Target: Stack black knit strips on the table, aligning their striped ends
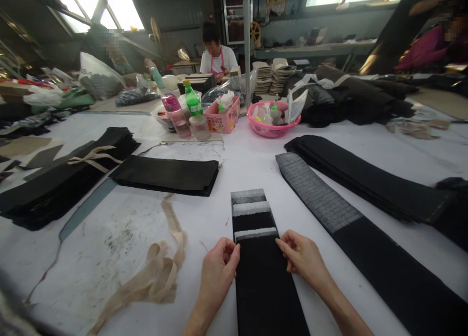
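Toward the near edge of the bench, a black strip was pinched at its sides by the left hand and right hand. Alignment below the pale bands seemed in hand; an even, square hold seemed called for next.

Gotta be a workshop, some sort of cut-and-assemble place. Big white worktable, a black strip being handled near, tied stack of dark pieces left, another long stack right, heaped dark material far right, plus an aproned person on the far side.
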`<state>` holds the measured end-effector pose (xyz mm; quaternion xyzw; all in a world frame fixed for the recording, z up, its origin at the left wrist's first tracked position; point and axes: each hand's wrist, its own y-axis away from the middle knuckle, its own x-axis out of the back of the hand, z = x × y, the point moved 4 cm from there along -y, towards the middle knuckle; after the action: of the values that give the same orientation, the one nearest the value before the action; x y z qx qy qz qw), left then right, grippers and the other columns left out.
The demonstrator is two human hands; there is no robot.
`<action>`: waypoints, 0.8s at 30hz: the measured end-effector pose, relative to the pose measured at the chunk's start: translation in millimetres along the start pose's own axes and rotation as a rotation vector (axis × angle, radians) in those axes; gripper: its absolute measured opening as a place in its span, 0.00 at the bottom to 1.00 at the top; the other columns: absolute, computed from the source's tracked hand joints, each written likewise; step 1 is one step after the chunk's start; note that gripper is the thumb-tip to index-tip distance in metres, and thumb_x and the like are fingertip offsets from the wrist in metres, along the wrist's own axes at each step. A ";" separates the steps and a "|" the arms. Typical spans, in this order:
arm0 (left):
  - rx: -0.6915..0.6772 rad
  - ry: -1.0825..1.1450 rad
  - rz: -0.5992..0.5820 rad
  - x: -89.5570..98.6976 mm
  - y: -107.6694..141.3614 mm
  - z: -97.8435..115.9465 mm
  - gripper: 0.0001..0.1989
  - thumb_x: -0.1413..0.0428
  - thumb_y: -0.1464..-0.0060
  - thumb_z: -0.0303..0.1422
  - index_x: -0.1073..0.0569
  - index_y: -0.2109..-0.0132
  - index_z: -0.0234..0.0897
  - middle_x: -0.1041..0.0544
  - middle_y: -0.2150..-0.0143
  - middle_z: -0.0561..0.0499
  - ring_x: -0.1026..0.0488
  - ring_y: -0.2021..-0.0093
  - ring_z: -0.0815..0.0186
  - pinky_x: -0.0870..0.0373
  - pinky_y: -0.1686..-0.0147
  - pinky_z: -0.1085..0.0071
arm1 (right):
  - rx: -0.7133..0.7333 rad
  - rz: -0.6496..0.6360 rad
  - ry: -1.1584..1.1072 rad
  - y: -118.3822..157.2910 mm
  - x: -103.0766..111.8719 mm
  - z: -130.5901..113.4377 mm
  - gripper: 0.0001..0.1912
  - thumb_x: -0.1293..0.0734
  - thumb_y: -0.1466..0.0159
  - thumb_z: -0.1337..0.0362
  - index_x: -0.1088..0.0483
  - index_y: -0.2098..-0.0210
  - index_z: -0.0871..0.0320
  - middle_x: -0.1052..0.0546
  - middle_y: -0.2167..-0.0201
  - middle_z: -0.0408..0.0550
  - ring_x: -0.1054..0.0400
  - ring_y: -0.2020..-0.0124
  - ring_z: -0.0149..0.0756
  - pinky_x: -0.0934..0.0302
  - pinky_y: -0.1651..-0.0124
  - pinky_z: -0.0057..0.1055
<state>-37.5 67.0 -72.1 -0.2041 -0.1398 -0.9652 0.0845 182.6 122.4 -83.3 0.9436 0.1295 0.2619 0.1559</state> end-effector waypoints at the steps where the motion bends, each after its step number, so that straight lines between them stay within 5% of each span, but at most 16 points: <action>1: 0.004 -0.003 0.004 -0.2 -0.2 0.1 0.16 0.50 0.41 0.45 0.36 0.70 0.39 0.37 0.82 0.60 0.37 0.84 0.73 0.45 0.83 0.78 | -0.005 0.003 0.006 -0.4 0.0 0.0 0.16 0.39 0.37 0.52 0.37 0.75 0.56 0.29 0.83 0.37 0.32 0.86 0.29 0.44 0.82 0.21; 24: 0.000 -0.169 0.070 1.3 -5.6 9.4 0.15 0.49 0.44 0.43 0.35 0.73 0.39 0.32 0.82 0.58 0.36 0.82 0.71 0.43 0.80 0.76 | -0.090 -0.042 -0.117 -6.7 -2.6 2.9 0.16 0.37 0.40 0.54 0.40 0.77 0.57 0.31 0.86 0.37 0.33 0.88 0.30 0.49 0.88 0.18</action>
<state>-36.5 75.1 -64.6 -0.2898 -0.1391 -0.9410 0.1058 180.9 127.0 -89.3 0.9464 0.1279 0.2084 0.2111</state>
